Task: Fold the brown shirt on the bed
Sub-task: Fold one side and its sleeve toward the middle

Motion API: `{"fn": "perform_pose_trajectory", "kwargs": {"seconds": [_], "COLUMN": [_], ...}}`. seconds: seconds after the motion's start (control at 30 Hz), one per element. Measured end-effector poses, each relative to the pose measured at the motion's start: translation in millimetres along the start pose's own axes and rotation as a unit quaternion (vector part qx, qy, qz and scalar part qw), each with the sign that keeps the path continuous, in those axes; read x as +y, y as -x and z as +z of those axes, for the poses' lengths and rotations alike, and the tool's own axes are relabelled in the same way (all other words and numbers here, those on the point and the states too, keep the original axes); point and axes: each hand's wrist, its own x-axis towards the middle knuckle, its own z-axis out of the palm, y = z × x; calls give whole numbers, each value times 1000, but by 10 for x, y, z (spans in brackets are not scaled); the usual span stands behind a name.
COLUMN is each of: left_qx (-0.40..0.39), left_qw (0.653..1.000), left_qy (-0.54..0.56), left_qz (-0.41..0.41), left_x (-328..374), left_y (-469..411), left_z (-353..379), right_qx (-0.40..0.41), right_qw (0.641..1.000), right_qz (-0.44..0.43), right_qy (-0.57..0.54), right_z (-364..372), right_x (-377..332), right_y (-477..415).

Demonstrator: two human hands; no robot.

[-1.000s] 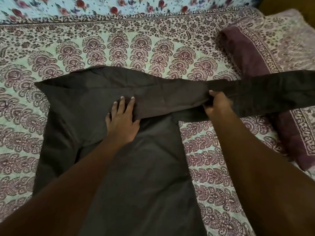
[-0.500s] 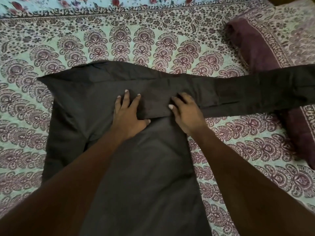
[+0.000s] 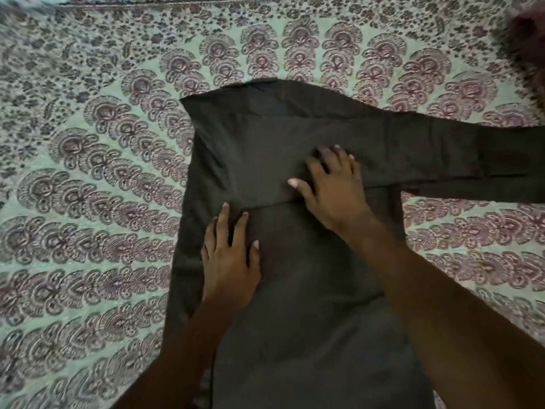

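Observation:
The brown shirt [image 3: 265,149] lies spread on the bed, its body running toward me and one long sleeve [image 3: 460,160] stretched out to the right past the frame edge. The other side is folded in over the body. My left hand [image 3: 230,255] lies flat on the shirt's body, fingers straight and spread. My right hand [image 3: 330,187] presses flat on the folded sleeve's lower edge near the middle, fingers spread.
The bed carries a pale green sheet [image 3: 88,202] printed with maroon paisley fans. A dark maroon pillow [image 3: 530,33] shows blurred at the top right corner. Bare sheet lies to the left of the shirt and beyond it.
My view swung left, so the shirt sits further right in frame. My left hand slid down toward me onto the body. My right hand moved left along the sleeve's lower edge.

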Motion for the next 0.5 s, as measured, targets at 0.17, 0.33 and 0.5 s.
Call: {"fn": "perform_pose_trajectory", "kwargs": {"seconds": [0.17,0.33,0.5], "left_qx": [10,8,13], "left_qw": [999,998,993], "left_qy": [-26,-23,-50], "left_qz": [26,-61,-102], "left_x": [-201,-315,-492], "left_y": [473,1034,1681], "left_z": [-60,-238,-334], "right_qx": [-106,-86,-143], "right_qw": [979,993,958], "right_qz": [-171,-77,-242], "right_qy": [6,8,57], "right_z": [216,236,330], "right_x": [-536,-814,-1271], "right_y": [22,56,463]}}
